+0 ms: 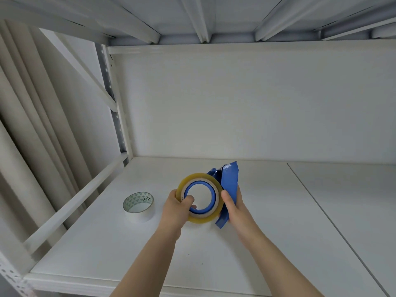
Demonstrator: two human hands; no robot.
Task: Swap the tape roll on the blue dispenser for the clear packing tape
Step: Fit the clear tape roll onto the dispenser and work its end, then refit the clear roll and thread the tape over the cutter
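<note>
The blue dispenser [229, 183] is held just above the white shelf [267, 211], tilted on its side. My right hand [232, 203] grips its blue body from the right. A yellowish clear packing tape roll [215, 185] sits around the dispenser's blue hub [211, 192]. My left hand [179, 205] pinches that roll's lower left rim, thumb inside the hub opening. A white tape roll [139, 205] with a green patterned core lies flat on the shelf to the left, apart from both hands.
A white back wall [235, 103] closes off the shelf behind. A slanted white brace and an upright post [116, 125] bound the left side. An upper shelf [214, 18] hangs overhead. A seam [321, 211] runs across the shelf surface on the right.
</note>
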